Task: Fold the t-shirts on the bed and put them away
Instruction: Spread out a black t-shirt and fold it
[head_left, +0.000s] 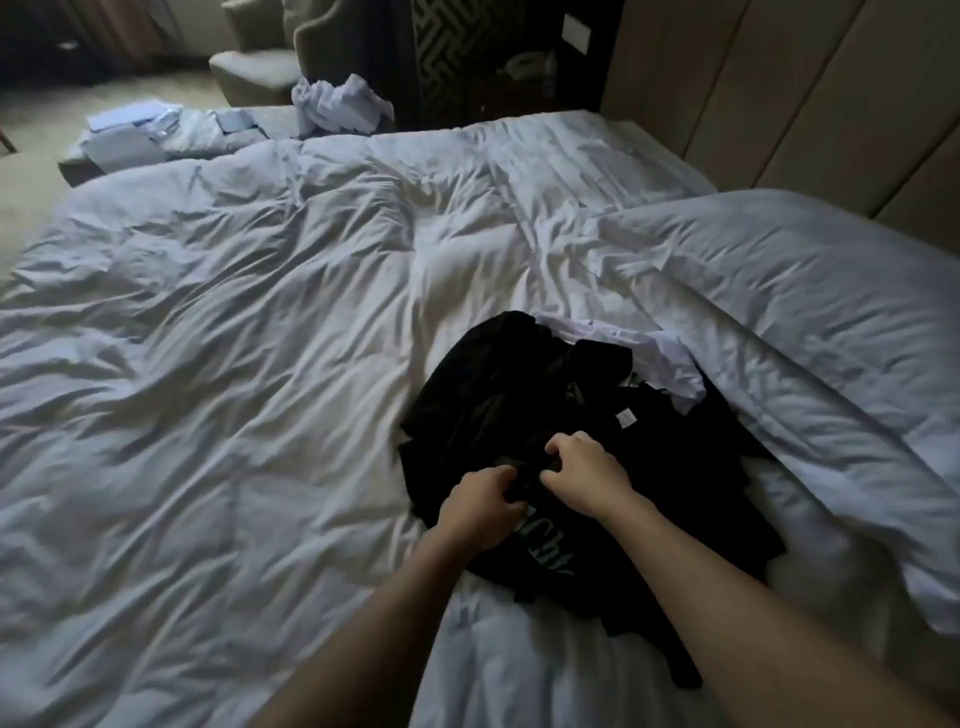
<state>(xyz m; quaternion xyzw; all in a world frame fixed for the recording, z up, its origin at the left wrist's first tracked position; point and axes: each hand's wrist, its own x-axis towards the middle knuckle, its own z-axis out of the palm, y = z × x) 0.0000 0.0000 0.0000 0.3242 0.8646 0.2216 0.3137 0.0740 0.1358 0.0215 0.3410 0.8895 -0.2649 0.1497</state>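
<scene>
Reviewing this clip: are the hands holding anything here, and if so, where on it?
Both hands grip the black t-shirt pile. The left hand and right hand bunch fabric near its middle, just above the printed lettering. Which garment part cannot be told.

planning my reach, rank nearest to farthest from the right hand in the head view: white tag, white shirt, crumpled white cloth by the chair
1. white tag, just beyond the right hand
2. white shirt, beyond, right
3. crumpled white cloth, past the bed's far edge
</scene>
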